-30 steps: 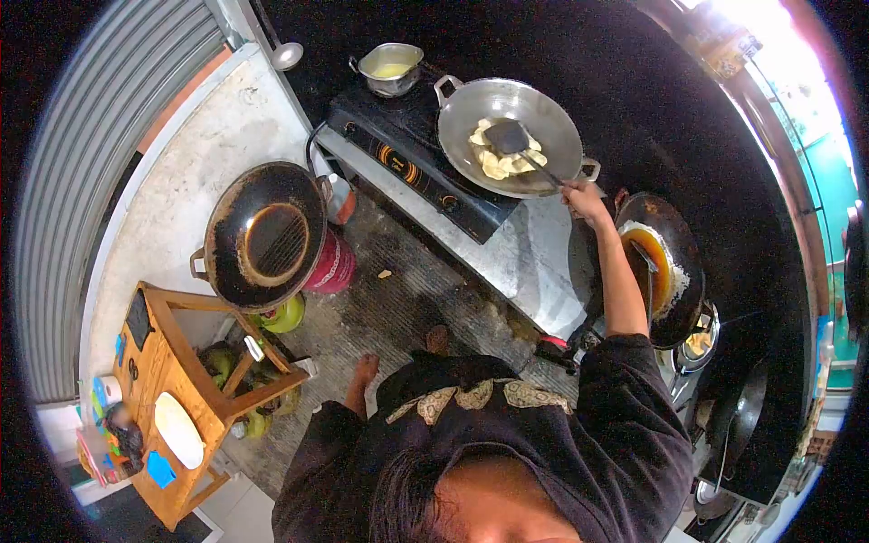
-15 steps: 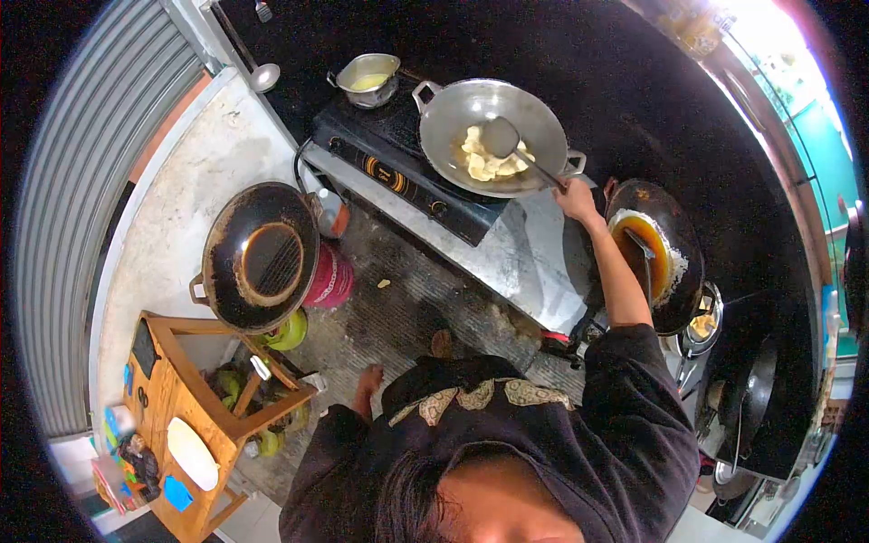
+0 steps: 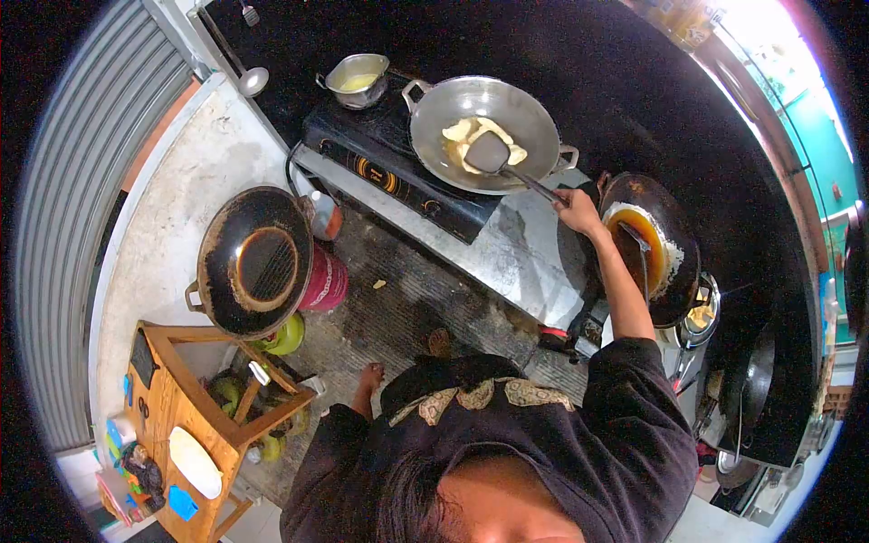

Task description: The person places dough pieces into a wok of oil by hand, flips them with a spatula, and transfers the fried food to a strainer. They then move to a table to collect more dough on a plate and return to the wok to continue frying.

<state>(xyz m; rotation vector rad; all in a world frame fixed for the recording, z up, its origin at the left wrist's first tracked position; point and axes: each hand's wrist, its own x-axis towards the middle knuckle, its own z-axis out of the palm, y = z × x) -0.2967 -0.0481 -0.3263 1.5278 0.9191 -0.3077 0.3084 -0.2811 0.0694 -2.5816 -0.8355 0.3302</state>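
Note:
My right hand (image 3: 577,213) is closed around the dark handle of a wok spatula (image 3: 488,153). The spatula's broad blade rests low in a grey metal wok (image 3: 534,109), over pale pieces of food (image 3: 486,129) lying in a little oil. That wok has two loop handles and sits on the right side of a black gas stove (image 3: 398,185). My left hand (image 3: 370,376) hangs low beside my body, away from the stove; its fingers are too small to make out clearly. Right of my right arm, a dark wok (image 3: 665,195) contains orange-brown oil and another utensil (image 3: 636,237).
A small metal pot (image 3: 358,80) with yellowish liquid stands at the stove's back left. To the left, a large blackened wok (image 3: 217,262) holds dark liquid. Nearer, a wooden table (image 3: 170,398) carries a white oval dish (image 3: 195,462). A ladle (image 3: 253,82) lies at the wall.
The spatula's blade has moved down and slightly left in the wok, and the food pieces now lie more spread out. The whole view has shifted slightly. My left hand stays low.

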